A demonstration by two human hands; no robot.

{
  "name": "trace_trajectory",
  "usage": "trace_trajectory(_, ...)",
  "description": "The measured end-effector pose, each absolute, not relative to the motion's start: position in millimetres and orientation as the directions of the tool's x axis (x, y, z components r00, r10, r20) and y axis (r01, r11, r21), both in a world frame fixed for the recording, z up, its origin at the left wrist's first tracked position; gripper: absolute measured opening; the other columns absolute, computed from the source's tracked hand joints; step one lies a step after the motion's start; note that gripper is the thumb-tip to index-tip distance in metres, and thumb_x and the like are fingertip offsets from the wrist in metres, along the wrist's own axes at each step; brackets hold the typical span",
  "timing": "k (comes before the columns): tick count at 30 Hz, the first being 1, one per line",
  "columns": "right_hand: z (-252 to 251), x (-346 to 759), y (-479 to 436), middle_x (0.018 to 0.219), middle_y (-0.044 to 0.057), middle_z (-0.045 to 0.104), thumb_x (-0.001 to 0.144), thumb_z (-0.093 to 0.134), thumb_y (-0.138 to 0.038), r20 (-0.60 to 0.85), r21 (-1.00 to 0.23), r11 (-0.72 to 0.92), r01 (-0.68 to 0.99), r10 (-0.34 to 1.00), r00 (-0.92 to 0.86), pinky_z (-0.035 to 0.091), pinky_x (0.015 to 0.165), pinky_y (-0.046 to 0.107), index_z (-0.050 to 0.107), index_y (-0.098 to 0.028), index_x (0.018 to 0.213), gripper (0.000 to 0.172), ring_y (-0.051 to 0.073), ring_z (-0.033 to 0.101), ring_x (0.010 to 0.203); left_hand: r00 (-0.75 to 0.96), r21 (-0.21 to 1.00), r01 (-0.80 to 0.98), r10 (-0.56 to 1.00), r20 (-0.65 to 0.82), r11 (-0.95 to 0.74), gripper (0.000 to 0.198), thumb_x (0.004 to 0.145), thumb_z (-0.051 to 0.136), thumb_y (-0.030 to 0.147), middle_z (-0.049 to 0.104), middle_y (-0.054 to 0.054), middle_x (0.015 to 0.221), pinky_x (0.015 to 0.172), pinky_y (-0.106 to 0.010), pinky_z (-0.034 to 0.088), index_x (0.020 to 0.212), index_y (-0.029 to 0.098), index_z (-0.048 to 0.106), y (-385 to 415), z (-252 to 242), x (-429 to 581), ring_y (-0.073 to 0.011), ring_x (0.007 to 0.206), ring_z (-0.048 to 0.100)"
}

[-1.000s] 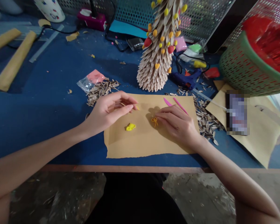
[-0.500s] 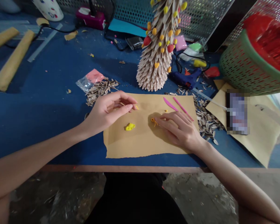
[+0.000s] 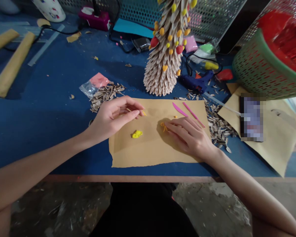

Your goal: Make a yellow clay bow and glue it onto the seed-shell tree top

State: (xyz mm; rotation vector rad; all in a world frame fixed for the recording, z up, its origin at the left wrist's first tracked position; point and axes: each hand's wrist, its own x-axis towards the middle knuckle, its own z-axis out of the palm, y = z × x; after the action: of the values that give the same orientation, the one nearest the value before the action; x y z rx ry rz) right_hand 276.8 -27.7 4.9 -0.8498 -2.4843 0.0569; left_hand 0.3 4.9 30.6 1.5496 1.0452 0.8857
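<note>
Over the brown paper sheet (image 3: 138, 154), my left hand (image 3: 120, 115) pinches a thin yellow-orange clay strand (image 3: 144, 113) between thumb and fingertips. My right hand (image 3: 187, 133) rests on the paper, its fingertips together at a small bow-like looped piece of orange clay (image 3: 165, 128). How firmly they grip it is partly hidden. A yellow lump of clay (image 3: 137, 134) lies on the sheet between my hands. A tiny orange clay ball (image 3: 175, 117) sits just beyond my right fingers, near two pink plastic modelling tools (image 3: 180, 109).
Behind the paper stands a cone tree of seed shells (image 3: 160, 79) dotted with clay balls. Loose shells (image 3: 106, 93) lie at both sides. To the right are a blue glue gun (image 3: 196, 82), a phone (image 3: 253, 118) and a green basket (image 3: 259, 69). Cardboard strips (image 3: 13, 65) lie left.
My right fingertips have shifted very slightly at the orange clay loop, and more of it shows. My left hand keeps its pinch in nearly the same place. The view has tilted a little.
</note>
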Motion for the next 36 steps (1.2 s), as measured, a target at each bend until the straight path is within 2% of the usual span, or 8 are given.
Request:
trace_trajectory(4,5.2,275.6,-27.5,0.109,0.015,0.071,0.091,0.062,-0.010,0.473,-0.241,0.792,0.561,0.601,-0.644,0.061,0.083,0.042,0.062,-0.016,0.125,0.034,0.026,0.068,0.097,0.355,0.979,0.170,0.934,0.042,-0.108,0.009,0.091,0.065,0.025,0.075,-0.002,0.096,0.085,-0.027,0.059,0.097,0.021,0.071,5.4,29.1,0.2,-0.0164,0.091,0.071)
trace_trajectory(15,0.2,272.3,-27.5,0.111,0.010,0.074,0.090,0.065,-0.008,0.483,-0.444,0.704,0.555,0.709,-0.514,0.060,0.090,0.040,0.063,-0.020,0.122,0.035,0.022,0.070,0.102,0.375,0.971,0.174,0.923,0.090,-0.165,0.010,0.092,0.062,0.017,0.075,0.000,0.093,0.081,-0.021,0.060,0.096,0.021,0.071,6.2,27.8,-0.2,-0.0130,0.088,0.073)
trace_trajectory(25,8.4,276.8,-25.0,0.101,0.007,0.074,0.093,0.062,-0.014,0.438,-0.519,0.556,0.649,0.825,-0.357,0.060,0.083,0.036,0.070,-0.022,0.104,0.016,0.019,0.072,0.092,0.379,0.963,0.201,0.921,0.090,-0.177,0.010,0.093,0.061,0.020,0.075,-0.002,0.095,0.078,-0.020,0.059,0.099,0.019,0.069,5.5,24.3,-1.0,-0.0126,0.089,0.072)
trace_trajectory(28,10.7,278.5,-24.0,0.096,0.005,0.075,0.094,0.063,-0.018,0.401,-0.572,0.486,0.661,0.869,-0.291,0.058,0.072,0.033,0.072,-0.023,0.104,0.015,0.017,0.070,0.080,0.399,0.929,0.259,0.905,0.146,-0.264,0.010,0.094,0.061,0.023,0.073,-0.001,0.089,0.071,-0.020,0.056,0.096,0.019,0.069,5.9,22.2,-3.5,-0.0118,0.081,0.070)
trace_trajectory(30,13.2,281.6,-21.6,0.090,0.004,0.075,0.094,0.064,-0.021,0.390,-0.610,0.425,0.669,0.896,-0.214,0.055,0.063,0.031,0.072,-0.024,0.104,0.014,0.015,0.067,0.071,0.422,0.886,0.305,0.884,0.202,-0.349,0.014,0.095,0.059,0.024,0.070,0.001,0.078,0.063,-0.020,0.051,0.086,0.019,0.068,6.1,20.5,-5.0,-0.0099,0.069,0.065)
trace_trajectory(33,18.4,291.0,-14.8,0.090,0.003,0.075,0.094,0.065,-0.025,0.406,-0.643,0.375,0.667,0.906,-0.118,0.053,0.063,0.031,0.073,-0.024,0.100,0.010,0.016,0.067,0.073,0.472,0.810,0.347,0.834,0.285,-0.473,0.020,0.095,0.058,0.022,0.063,0.003,0.066,0.055,-0.022,0.042,0.076,0.018,0.064,5.5,17.6,-4.6,-0.0084,0.057,0.056)
trace_trajectory(36,21.5,303.2,-6.5,0.090,0.004,0.074,0.094,0.066,-0.026,0.385,-0.633,0.386,0.671,0.909,-0.160,0.053,0.065,0.031,0.072,-0.024,0.098,0.008,0.015,0.064,0.072,0.531,0.740,0.336,0.766,0.363,-0.583,0.018,0.095,0.060,0.020,0.060,0.003,0.067,0.054,-0.022,0.040,0.078,0.018,0.062,4.1,14.8,-0.9,-0.0082,0.057,0.052)
